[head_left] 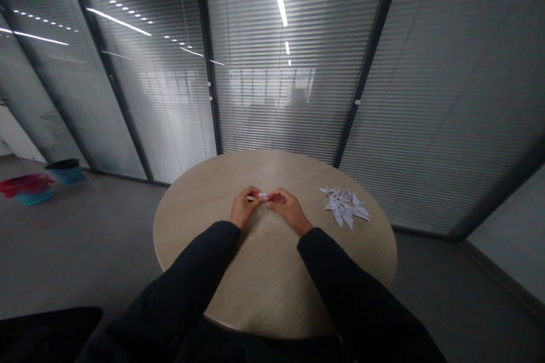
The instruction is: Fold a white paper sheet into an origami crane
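Small white folded paper (263, 195), half hidden by fingertips, pinched between nearly closed left hand (244, 208) and right hand (289, 208), over round pale-wood table (272, 272), near loose pile of white paper folds (344, 206).

The left forearm (179, 278) and the right forearm (340, 283), both in black sleeves, come up from the bottom of the frame and lean inward to the centre, so the two bare hands meet a little below the middle of the picture. The left hand (244, 208) and the right hand (290, 209) are turned to each other, and their fingertips (271, 198) are pinched close together, almost touching. Both wrists (237, 221) are bare and a little bent, just past the ends of the sleeves.
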Demonstrator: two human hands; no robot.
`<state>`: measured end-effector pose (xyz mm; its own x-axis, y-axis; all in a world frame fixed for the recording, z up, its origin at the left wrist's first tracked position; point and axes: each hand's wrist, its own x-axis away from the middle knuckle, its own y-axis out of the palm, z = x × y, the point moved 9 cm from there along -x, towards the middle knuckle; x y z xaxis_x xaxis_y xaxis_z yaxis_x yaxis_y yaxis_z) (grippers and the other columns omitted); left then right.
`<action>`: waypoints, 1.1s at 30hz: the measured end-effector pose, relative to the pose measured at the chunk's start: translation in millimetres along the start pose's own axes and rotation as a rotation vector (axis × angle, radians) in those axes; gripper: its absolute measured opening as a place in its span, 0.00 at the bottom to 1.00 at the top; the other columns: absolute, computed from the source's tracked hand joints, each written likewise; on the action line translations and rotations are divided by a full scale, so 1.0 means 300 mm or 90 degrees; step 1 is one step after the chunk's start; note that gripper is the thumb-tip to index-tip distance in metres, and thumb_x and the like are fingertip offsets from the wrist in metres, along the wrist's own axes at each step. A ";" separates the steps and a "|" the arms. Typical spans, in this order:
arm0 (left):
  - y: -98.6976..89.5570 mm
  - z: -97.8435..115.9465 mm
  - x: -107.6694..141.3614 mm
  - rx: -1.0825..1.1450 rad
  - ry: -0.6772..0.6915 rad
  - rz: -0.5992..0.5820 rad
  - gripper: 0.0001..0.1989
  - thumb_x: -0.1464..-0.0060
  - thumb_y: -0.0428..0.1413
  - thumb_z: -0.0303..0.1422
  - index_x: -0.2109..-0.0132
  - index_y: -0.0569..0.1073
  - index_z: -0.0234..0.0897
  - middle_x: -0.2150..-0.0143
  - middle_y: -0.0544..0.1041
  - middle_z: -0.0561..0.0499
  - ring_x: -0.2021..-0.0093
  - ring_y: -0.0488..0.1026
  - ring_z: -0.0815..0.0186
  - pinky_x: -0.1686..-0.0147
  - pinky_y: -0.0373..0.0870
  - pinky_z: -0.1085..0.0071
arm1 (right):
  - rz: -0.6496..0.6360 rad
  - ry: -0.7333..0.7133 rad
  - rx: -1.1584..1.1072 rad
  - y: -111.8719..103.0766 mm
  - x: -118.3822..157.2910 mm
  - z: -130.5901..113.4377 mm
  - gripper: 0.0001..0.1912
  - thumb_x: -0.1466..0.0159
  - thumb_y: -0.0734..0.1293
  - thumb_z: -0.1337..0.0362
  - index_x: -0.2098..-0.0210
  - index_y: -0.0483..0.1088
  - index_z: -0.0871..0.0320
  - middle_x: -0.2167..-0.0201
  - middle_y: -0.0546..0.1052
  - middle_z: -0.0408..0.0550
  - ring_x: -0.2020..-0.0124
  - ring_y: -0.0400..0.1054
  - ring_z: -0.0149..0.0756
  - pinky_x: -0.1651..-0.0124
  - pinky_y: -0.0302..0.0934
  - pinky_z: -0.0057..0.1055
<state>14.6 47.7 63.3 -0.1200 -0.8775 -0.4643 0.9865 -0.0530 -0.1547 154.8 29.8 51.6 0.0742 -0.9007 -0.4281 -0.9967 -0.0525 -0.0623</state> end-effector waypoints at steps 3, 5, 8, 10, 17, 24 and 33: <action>0.010 -0.007 -0.003 0.012 -0.002 -0.018 0.16 0.60 0.63 0.40 0.68 0.73 0.32 0.69 0.73 0.49 0.66 0.69 0.67 0.64 0.64 0.72 | 0.001 -0.004 0.005 0.000 -0.002 0.005 0.18 0.52 0.74 0.58 0.67 0.67 0.61 0.66 0.74 0.48 0.61 0.70 0.36 0.52 0.62 0.35; 0.014 -0.011 -0.004 0.022 -0.002 -0.026 0.16 0.60 0.62 0.40 0.68 0.73 0.32 0.69 0.73 0.49 0.66 0.69 0.67 0.64 0.64 0.72 | 0.003 -0.002 0.009 -0.003 -0.005 0.011 0.19 0.53 0.75 0.58 0.68 0.67 0.61 0.67 0.74 0.48 0.62 0.69 0.36 0.52 0.62 0.35; 0.016 -0.017 -0.005 0.035 -0.007 -0.030 0.16 0.61 0.63 0.39 0.68 0.73 0.32 0.69 0.73 0.49 0.66 0.68 0.67 0.64 0.64 0.72 | 0.004 -0.001 0.010 -0.006 -0.010 0.017 0.20 0.54 0.75 0.57 0.68 0.66 0.60 0.67 0.73 0.47 0.63 0.69 0.36 0.53 0.62 0.35; 0.020 -0.017 -0.005 0.048 -0.007 -0.040 0.15 0.61 0.63 0.39 0.67 0.73 0.32 0.69 0.73 0.49 0.66 0.68 0.67 0.63 0.64 0.72 | 0.004 -0.004 0.010 -0.007 -0.011 0.017 0.20 0.54 0.75 0.57 0.69 0.66 0.60 0.68 0.73 0.47 0.64 0.69 0.35 0.53 0.63 0.35; 0.039 -0.028 -0.004 0.139 -0.059 -0.069 0.19 0.64 0.64 0.42 0.69 0.72 0.31 0.72 0.70 0.50 0.69 0.67 0.69 0.69 0.66 0.73 | 0.000 0.007 -0.016 -0.002 -0.012 0.018 0.20 0.56 0.76 0.59 0.69 0.66 0.60 0.69 0.72 0.46 0.65 0.68 0.34 0.56 0.63 0.34; 0.050 -0.045 -0.008 0.182 -0.078 -0.083 0.22 0.63 0.65 0.43 0.67 0.71 0.30 0.70 0.71 0.48 0.69 0.68 0.69 0.69 0.68 0.72 | 0.014 0.015 -0.052 -0.012 -0.011 0.011 0.20 0.56 0.76 0.58 0.69 0.66 0.60 0.70 0.73 0.46 0.67 0.68 0.33 0.58 0.63 0.32; 0.049 -0.072 -0.015 0.185 -0.063 -0.079 0.22 0.60 0.63 0.44 0.65 0.73 0.29 0.67 0.72 0.47 0.67 0.68 0.68 0.69 0.69 0.71 | 0.043 0.022 -0.043 -0.032 -0.012 0.018 0.19 0.53 0.75 0.57 0.68 0.68 0.61 0.69 0.74 0.47 0.66 0.68 0.33 0.57 0.63 0.32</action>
<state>27.4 61.2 44.1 -0.2439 -0.8972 -0.3682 0.9572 -0.2838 0.0574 164.3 35.8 48.8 0.0062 -0.9177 -0.3973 -0.9995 -0.0183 0.0266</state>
